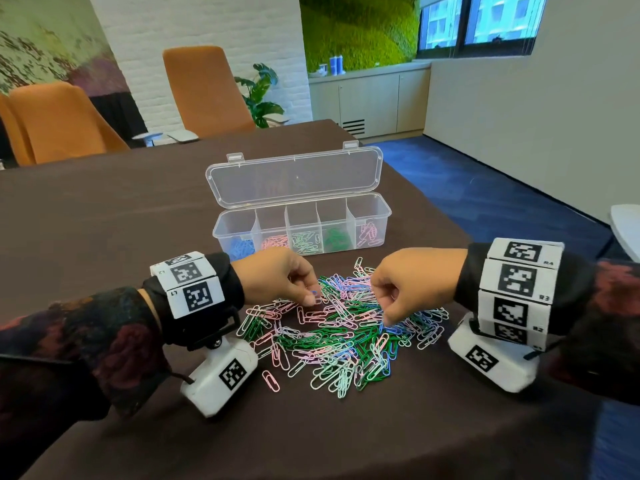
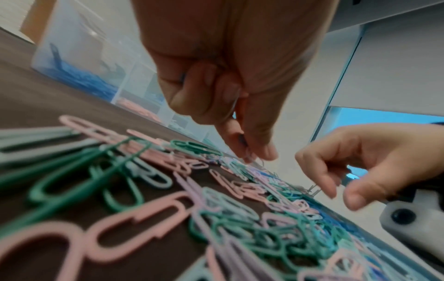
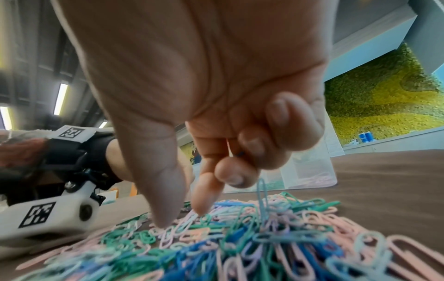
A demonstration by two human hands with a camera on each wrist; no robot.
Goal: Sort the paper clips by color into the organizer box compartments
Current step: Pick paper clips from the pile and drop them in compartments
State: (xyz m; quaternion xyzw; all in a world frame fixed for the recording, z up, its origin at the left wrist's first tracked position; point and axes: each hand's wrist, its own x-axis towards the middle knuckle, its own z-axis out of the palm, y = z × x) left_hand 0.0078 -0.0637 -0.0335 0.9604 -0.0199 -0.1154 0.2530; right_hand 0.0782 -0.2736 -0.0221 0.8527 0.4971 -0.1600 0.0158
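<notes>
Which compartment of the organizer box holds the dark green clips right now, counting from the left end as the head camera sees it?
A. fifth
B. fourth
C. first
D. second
B: in the head view the dark green clips sit in the fourth compartment of the organizer box, between the pale green clips in the third and the pink clips in the fifth; the first holds blue clips.

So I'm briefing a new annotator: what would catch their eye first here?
The jumbled heap of coloured paper clips on the brown table, with the left hand and right hand picking at its far edge. Just beyond stands the clear organizer box, lid open, clips already sorted by colour.
</notes>
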